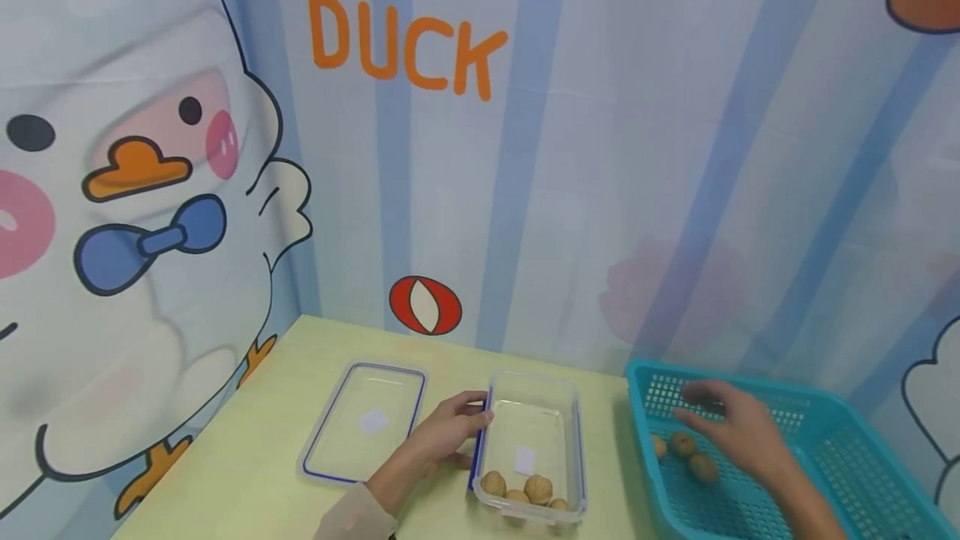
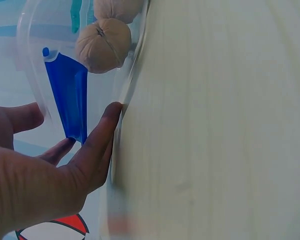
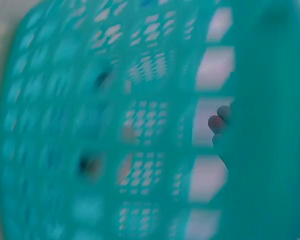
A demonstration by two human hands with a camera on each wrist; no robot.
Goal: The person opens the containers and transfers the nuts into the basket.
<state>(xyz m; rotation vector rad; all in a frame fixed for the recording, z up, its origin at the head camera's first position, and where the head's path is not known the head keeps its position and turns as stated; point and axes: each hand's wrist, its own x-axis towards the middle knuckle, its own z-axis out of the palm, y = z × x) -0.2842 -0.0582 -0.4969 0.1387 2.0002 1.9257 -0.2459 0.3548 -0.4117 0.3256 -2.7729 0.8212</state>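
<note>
A clear plastic food box (image 1: 581, 448) stands on the table, several walnuts (image 1: 537, 489) gathered at its near end. My left hand (image 1: 448, 430) holds the box's left side, thumb at the rim and fingers low along the outer wall, around a blue clasp (image 2: 69, 97) in the left wrist view. Over the left part of a turquoise basket (image 1: 643, 448), my right hand (image 1: 742, 432) hovers with thumb and fingers apart, nothing between them. Below it lie a few walnuts (image 1: 703, 468). The right wrist view is blurred; fingertips (image 3: 216, 125) show through the basket's holes.
A clear lid (image 1: 345, 407) with a blue seal lies flat left of the box. Behind the pale yellow table (image 1: 247, 448) hangs a striped cloth (image 1: 585, 190) with duck drawings. The basket's raised walls surround the space under my right hand.
</note>
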